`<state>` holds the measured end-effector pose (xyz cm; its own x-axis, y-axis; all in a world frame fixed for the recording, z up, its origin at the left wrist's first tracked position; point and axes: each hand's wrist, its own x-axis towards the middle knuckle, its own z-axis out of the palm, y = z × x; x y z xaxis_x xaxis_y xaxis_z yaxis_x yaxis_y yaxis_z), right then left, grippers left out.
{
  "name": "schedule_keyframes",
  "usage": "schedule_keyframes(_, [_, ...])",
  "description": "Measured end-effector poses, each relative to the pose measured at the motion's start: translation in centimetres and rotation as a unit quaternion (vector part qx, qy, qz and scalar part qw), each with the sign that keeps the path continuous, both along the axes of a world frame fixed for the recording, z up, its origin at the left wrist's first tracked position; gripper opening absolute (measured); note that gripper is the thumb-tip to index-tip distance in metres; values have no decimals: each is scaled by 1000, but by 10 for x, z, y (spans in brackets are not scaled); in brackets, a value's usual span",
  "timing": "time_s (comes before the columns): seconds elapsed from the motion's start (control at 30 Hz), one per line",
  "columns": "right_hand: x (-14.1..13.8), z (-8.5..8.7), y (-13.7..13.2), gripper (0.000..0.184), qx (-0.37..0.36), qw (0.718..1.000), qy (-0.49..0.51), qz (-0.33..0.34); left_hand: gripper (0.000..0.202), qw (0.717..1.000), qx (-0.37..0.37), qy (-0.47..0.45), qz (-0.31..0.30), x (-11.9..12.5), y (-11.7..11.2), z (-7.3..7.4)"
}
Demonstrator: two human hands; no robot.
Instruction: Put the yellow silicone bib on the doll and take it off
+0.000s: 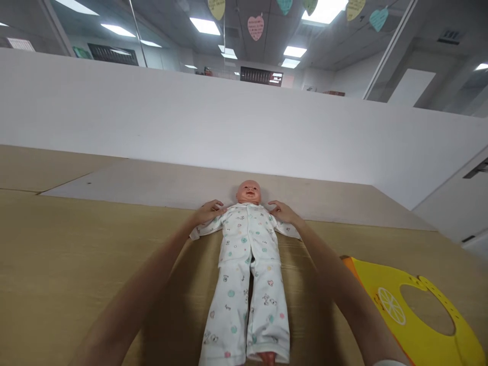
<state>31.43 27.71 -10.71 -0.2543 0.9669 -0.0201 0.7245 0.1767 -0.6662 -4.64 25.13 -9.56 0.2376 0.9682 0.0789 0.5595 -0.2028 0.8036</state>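
A baby doll (pixel 247 239) lies on its back, head away from me, in white pajamas with small coloured prints. Its bare plastic head (pixel 248 192) faces up. My left hand (pixel 208 212) curls over the doll's shoulder on the left of the picture, and my right hand (pixel 284 213) lies over the opposite shoulder. The pajama sleeves spread out under my wrists. Off to the right of my right forearm lies a yellow bib (pixel 414 310) with a round neck hole and a citrus-slice print, not touched by either hand.
The doll lies on a tan table top (pixel 57 264), with a paler board (pixel 152 188) beyond it. A white partition wall (pixel 190 117) stands behind, and paper hearts (pixel 255 27) hang above it.
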Motion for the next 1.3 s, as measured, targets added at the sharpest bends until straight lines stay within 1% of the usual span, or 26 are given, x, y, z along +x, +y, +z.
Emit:
schedule_keyframes(0.03, [6,0,-8,50,6,1000,-14,-8,71,999,4,30,-12,-9,-6,1])
schedule_keyframes(0.1, [19,0,-23,44,13,999,-45,-18,66,992,21,121,-25,-25,-18,2])
schedule_keyframes(0.2, [34,0,-46,39,23,995,-92,-18,50,968,39,246,-13,-40,-30,2])
schedule_keyframes(0.3, [42,4,-64,42,37,989,-143,-25,38,949,61,310,9,-45,-33,2])
schedule_keyframes(0.4, [43,10,-74,40,50,980,-189,-36,34,938,79,337,31,-46,-29,4])
schedule_keyframes(0.5, [39,17,-81,37,58,972,-222,-53,31,936,93,336,48,-44,-29,3])
schedule_keyframes(0.57, [34,17,-89,38,69,965,-241,-72,30,933,114,335,61,-40,-36,-1])
schedule_keyframes(0.63, [27,14,-101,40,97,958,-253,-95,26,929,174,316,86,-32,-49,-7])
schedule_keyframes(0.7, [18,5,-117,40,167,949,-244,-109,17,929,239,257,122,-21,-66,-16])
schedule_keyframes(0.77, [10,-9,-133,35,256,941,-196,-103,4,939,250,183,148,-8,-82,-25])
schedule_keyframes(0.83, [3,-24,-145,30,319,938,-106,-86,9,954,219,136,154,5,-97,-33])
schedule_keyframes(0.87, [-1,-31,-150,27,323,941,-51,-84,11,960,203,120,152,11,-104,-36])
schedule_keyframes(0.9, [-5,-37,-154,26,311,946,6,-88,13,965,189,104,149,17,-111,-38])
schedule_keyframes(0.97, [-13,-48,-159,28,257,955,105,-104,19,974,159,64,148,28,-124,-42])
schedule_keyframes(1.03, [-19,-53,-162,31,199,961,159,-112,28,980,130,36,143,35,-135,-44])
schedule_keyframes(1.1, [-23,-55,-166,33,166,966,166,-108,37,988,101,25,115,38,-145,-44])
schedule_keyframes(1.2, [-24,-53,-170,33,144,972,151,-110,45,995,77,26,59,39,-154,-44])
schedule_keyframes(1.3, [-23,-52,-171,30,143,973,137,-117,46,995,79,44,51,38,-156,-43])
